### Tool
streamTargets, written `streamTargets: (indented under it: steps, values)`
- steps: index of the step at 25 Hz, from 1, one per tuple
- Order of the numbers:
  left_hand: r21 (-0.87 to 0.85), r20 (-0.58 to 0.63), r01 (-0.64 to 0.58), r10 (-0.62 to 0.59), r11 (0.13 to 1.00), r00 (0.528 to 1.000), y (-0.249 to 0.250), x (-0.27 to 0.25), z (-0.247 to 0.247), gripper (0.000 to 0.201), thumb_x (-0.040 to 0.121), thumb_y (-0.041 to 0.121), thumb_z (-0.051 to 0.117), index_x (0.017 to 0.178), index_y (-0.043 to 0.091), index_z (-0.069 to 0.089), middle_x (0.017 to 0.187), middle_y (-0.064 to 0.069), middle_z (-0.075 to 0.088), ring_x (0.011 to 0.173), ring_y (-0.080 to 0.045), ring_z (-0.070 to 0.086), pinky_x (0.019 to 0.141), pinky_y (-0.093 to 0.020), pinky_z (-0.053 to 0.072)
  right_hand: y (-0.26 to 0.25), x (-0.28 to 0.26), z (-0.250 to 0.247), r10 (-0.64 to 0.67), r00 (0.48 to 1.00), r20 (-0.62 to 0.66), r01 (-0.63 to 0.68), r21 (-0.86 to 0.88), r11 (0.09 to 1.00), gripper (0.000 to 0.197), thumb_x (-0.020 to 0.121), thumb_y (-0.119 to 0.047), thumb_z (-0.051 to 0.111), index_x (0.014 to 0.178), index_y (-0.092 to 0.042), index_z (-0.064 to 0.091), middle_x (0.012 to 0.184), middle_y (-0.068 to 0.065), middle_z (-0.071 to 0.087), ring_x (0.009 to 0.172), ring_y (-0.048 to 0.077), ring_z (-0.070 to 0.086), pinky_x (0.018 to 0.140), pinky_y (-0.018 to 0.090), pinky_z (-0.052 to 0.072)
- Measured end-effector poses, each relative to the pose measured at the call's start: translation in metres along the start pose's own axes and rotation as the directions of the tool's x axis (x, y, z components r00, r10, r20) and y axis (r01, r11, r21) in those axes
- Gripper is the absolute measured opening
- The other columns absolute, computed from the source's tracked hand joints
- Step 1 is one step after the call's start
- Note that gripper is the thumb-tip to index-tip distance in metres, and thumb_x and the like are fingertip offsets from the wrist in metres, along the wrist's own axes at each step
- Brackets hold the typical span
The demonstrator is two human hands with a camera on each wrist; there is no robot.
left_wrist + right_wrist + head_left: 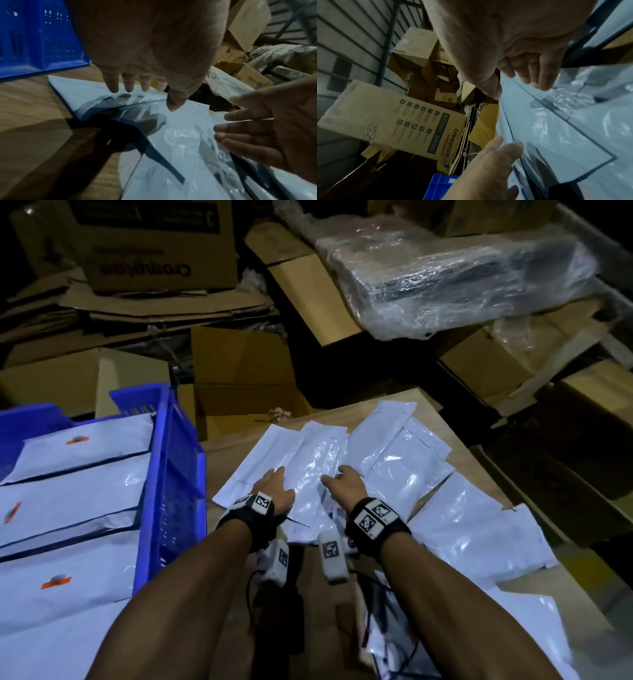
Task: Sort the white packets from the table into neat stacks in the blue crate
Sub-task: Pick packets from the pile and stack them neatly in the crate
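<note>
Item: white packets [318,470], glossy film, spread overlapping on the wooden worktop [233,453]; more already stacked in the blue crate [178,474] just left. Likely light, limp and slippery; best taken at opposite long edges so they do not slide or buckle. Left hand [274,487] and right hand [342,484]: each grip apart, fingers straight, over the middle packet, holding nothing. Surroundings: cardboard boxes [239,364], a film-wrapped bundle [462,278]. Obstruction: the crate's near wall, which loads must clear.
</note>
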State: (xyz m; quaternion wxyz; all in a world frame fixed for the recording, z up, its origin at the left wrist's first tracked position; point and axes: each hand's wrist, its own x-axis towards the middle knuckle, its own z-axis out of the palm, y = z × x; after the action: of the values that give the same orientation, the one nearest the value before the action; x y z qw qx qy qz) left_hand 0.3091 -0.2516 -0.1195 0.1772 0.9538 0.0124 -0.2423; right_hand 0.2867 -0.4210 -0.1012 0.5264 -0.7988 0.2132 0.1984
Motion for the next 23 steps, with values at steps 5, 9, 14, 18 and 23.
streamTargets:
  steps: [5, 9, 14, 18, 23]
  values:
    - [0.040, 0.048, 0.056, -0.058, 0.998, 0.997, -0.009, 0.015, 0.017, 0.053, 0.079, 0.042, 0.043, 0.122, 0.011, 0.045, 0.128, -0.018, 0.047, 0.116, -0.038, 0.048, 0.096, -0.043, 0.042, -0.008, 0.022, 0.011, 0.083, 0.996, -0.045, -0.079, 0.085, 0.993, 0.047, 0.089, -0.024, 0.063, 0.128, -0.002, 0.047, 0.107, 0.010, 0.053, 0.102, 0.031, 0.060, 0.086, 0.033, 0.050]
    - [0.067, 0.072, 0.019, -0.024, 0.998, 0.997, -0.012, 0.017, 0.023, 0.067, 0.071, 0.046, 0.036, 0.130, 0.016, 0.041, 0.134, -0.014, 0.042, 0.121, -0.037, 0.045, 0.099, -0.049, 0.042, -0.011, 0.031, 0.020, 0.060, 0.996, -0.068, -0.057, 0.045, 0.997, 0.019, 0.075, -0.019, 0.068, 0.070, -0.014, 0.051, 0.074, 0.010, 0.058, 0.078, 0.034, 0.067, 0.072, 0.043, 0.060]
    - [-0.067, 0.081, 0.019, -0.013, 0.998, 0.997, -0.011, 0.002, 0.012, 0.054, 0.073, 0.054, 0.035, 0.107, 0.015, 0.049, 0.122, -0.012, 0.051, 0.114, -0.035, 0.049, 0.096, -0.044, 0.042, -0.013, 0.018, 0.015, 0.021, 0.992, -0.123, -0.011, 0.088, 0.996, 0.027, 0.070, -0.005, 0.055, 0.058, -0.019, 0.035, 0.059, 0.004, 0.042, 0.058, 0.027, 0.046, 0.058, 0.036, 0.047]
    - [-0.399, 0.039, 0.017, -0.001, 0.917, 0.999, 0.005, -0.017, -0.006, 0.056, 0.095, 0.043, 0.052, 0.143, 0.016, 0.043, 0.145, -0.005, 0.047, 0.126, -0.027, 0.051, 0.106, -0.033, 0.039, -0.018, -0.009, -0.006, -0.070, 0.977, -0.203, 0.131, 0.302, 0.944, 0.030, 0.073, -0.004, 0.054, 0.061, -0.021, 0.032, 0.060, -0.003, 0.032, 0.055, 0.020, 0.032, 0.057, 0.029, 0.033]
    - [-0.723, 0.086, 0.004, 0.084, 0.691, 0.993, 0.034, -0.049, -0.031, 0.053, 0.090, 0.041, 0.064, 0.136, 0.018, 0.050, 0.121, -0.002, 0.065, 0.105, -0.020, 0.064, 0.082, -0.032, 0.051, -0.016, -0.059, -0.034, -0.133, 0.978, -0.162, 0.202, 0.553, 0.808, 0.014, 0.082, 0.004, 0.054, 0.080, -0.010, 0.054, 0.070, 0.011, 0.052, 0.063, 0.021, 0.052, 0.059, 0.027, 0.046]
